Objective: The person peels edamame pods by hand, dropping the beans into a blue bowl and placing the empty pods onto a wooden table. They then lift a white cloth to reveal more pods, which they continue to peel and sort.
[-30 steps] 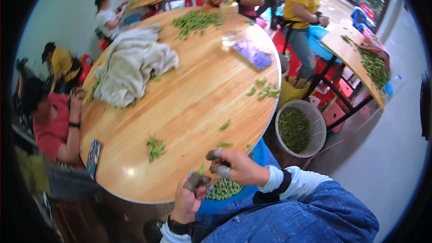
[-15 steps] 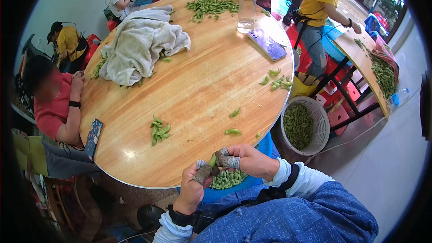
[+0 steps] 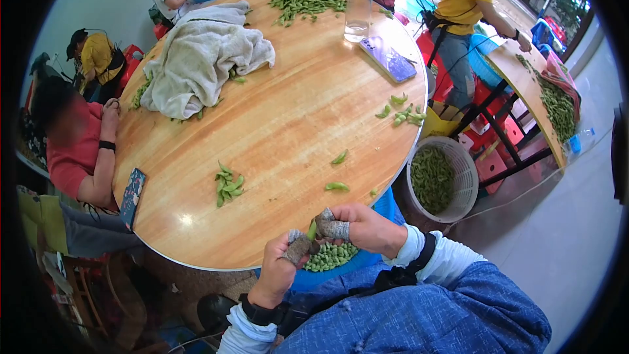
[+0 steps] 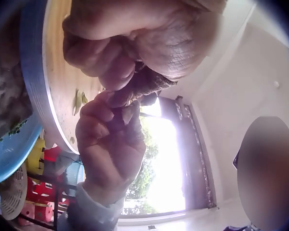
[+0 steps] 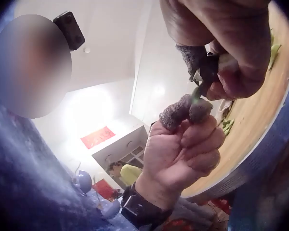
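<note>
While your left hand (image 3: 276, 276) pinches the green pod (image 3: 312, 230) between covered thumb and finger, your right hand (image 3: 370, 228) is clamped on it too, thumb and finger curled in from the other side. Fingertips meet, so the exact contact is partly hidden. Pod sits over the blue basin (image 3: 303, 281), just off the near edge of the round table (image 3: 282, 131). Basin holds shelled beans (image 3: 333, 257), below your hands. On the table near you: small pod pile (image 3: 228, 185) to the left, two loose pods (image 3: 337, 186) to the right, dark patterned phone (image 3: 132, 198) at the left edge. Farther back: crumpled cloth (image 3: 200, 59) with pods poking out from under it, bigger pod heap (image 3: 306, 2), clear bottle (image 3: 358, 12), purple phone (image 3: 388, 59) just beside the bottle. White basket (image 3: 464, 180) of pods stands right of the table, on the floor.
</note>
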Available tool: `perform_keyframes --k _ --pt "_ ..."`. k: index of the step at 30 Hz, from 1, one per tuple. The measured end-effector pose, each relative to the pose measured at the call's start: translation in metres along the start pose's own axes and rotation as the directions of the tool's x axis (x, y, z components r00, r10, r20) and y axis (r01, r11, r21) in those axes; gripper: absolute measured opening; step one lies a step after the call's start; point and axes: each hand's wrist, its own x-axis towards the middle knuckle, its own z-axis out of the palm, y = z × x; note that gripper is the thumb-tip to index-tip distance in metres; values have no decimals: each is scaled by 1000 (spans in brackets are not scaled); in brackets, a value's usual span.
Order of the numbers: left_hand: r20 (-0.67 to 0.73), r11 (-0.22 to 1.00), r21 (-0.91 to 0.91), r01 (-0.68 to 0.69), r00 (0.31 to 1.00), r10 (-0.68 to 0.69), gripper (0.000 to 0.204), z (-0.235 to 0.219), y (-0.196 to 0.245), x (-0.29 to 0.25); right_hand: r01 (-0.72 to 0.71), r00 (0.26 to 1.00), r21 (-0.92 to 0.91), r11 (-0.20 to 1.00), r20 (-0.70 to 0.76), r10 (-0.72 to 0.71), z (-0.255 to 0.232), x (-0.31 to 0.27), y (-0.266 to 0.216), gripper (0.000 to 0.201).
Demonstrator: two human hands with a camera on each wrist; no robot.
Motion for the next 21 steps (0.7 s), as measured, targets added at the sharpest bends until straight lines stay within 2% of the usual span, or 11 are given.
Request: perform_keyframes --k 3,5,7,10,11,12,13,16,19,21 --pt "40 982 -184 47 998 -41 10 -2 -2 1 24 1000 18 1000 11 -24 -2 1 4 10" --pt "52 971 -226 79 996 -69 10 0 0 1 48 999 41 998 15 -48 -3 3 8 9" --pt "63 967 -233 98 994 -86 12 -2 -3 2 -5 1000 83 997 -10 6 -4 7 16 9" --pt "-42 985 171 -31 998 39 11 -2 -9 6 -31 997 95 995 -62 37 -3 8 15 9" --pt "-56 882 451 -132 983 176 11 1 -6 4 -36 996 91 995 -79 43 -1 8 15 10" --pt "-28 691 693 -205 950 310 12 8 3 1 -5 998 93 996 -62 11 0 9 15 10" --pt "42 429 870 -242 904 425 14 11 9 0 27 999 95 995 -45 -23 2 10 16 10" --pt "234 124 927 -354 804 546 19 7 9 5 74 997 106 992 7 -76 3 7 9 9" --pt "104 524 763 -379 871 480 16 -5 -14 9 158 987 56 986 10 -159 3 7 10 7" --pt "-44 797 462 -388 888 458 11 1 -28 10 215 977 -6 977 7 -214 4 6 12 6"
